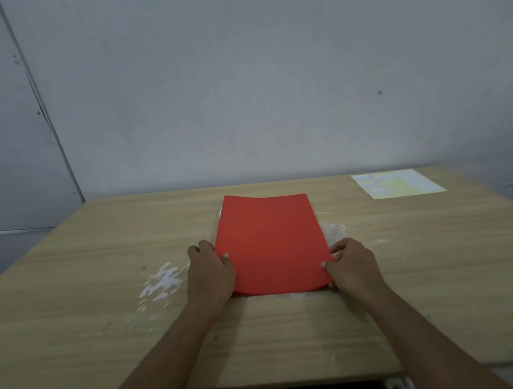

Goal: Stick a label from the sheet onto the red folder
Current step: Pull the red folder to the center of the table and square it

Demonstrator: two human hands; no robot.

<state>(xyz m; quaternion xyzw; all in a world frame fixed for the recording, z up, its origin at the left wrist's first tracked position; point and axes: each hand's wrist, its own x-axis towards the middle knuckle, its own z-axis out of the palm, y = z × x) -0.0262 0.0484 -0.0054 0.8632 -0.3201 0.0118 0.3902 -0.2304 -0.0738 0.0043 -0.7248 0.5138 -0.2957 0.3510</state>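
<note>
The folder (271,242) lies flat near the middle of the counter (103,336), long side running away from the person. Its red cover faces up and is plain, apart from one tiny pale speck near the centre. The near edge curves slightly, and a sliver of white shows at the far left corner, under the cover.

Both hands grip the folder at its near end. The left hand (209,274) is clamped on the left edge: thumb on top of the cover, fingers curled at or under the edge, knuckles raised. The right hand (351,263) is clamped on the near right corner: thumb tip pressed on the cover, fingers wrapped below the edge. Both forearms reach in from the bottom of the view, bare to the frame edge.

The sheet (398,183) lies flat at the far right corner of the counter, well apart from the folder and from both hands. It is pale, with yellowish and white blocks; the individual labels are too small to make out.

The counter has a light wood-grain top. White scuffed patches (161,283) mark the surface just left of the left hand, and a fainter patch lies beside the folder's right edge. A grey wall (263,75) rises directly behind the counter's far edge.
</note>
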